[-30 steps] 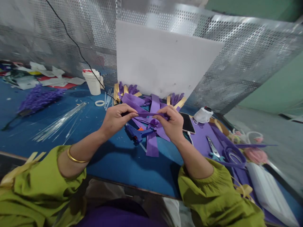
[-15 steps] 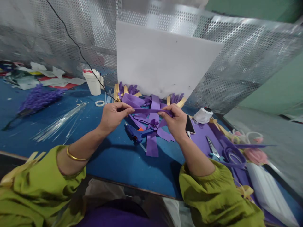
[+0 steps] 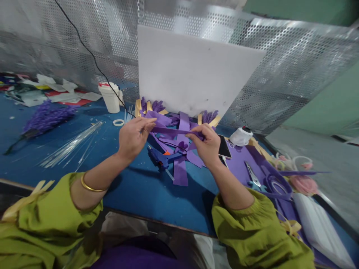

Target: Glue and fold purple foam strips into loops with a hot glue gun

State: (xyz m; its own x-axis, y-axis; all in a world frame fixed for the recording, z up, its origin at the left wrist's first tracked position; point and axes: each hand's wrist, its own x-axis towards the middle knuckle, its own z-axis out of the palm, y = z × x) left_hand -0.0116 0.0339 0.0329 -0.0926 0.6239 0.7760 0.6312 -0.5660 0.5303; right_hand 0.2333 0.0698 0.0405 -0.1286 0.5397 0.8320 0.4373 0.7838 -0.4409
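A narrow purple fabric strip (image 3: 171, 131) stretches between my two hands above the table. My left hand (image 3: 134, 136) pinches its left end, the fingertips closed on it. At the other end my right hand (image 3: 206, 141) grips the strip between thumb and fingers. Below the strip, a blue glue gun (image 3: 161, 158) with an orange trigger lies on the blue table. Beside and behind the gun are more purple fabric strips (image 3: 181, 175), some crossing one another. Purple lavender sprigs (image 3: 209, 116) with yellow ribbon rest behind them.
A white board (image 3: 196, 71) leans against perforated metal. On the left are a white cup (image 3: 110, 98), clear sticks (image 3: 73, 144) and a purple flower bunch (image 3: 47, 116). On the right lie a phone (image 3: 224, 147), scissors (image 3: 254, 177) and a white spool (image 3: 240, 136). A black cord (image 3: 84, 45) hangs down.
My left hand has turned and shifted slightly left, its fingers now straighter along the strip. The strip's left end sits a little higher. My right hand has barely moved.
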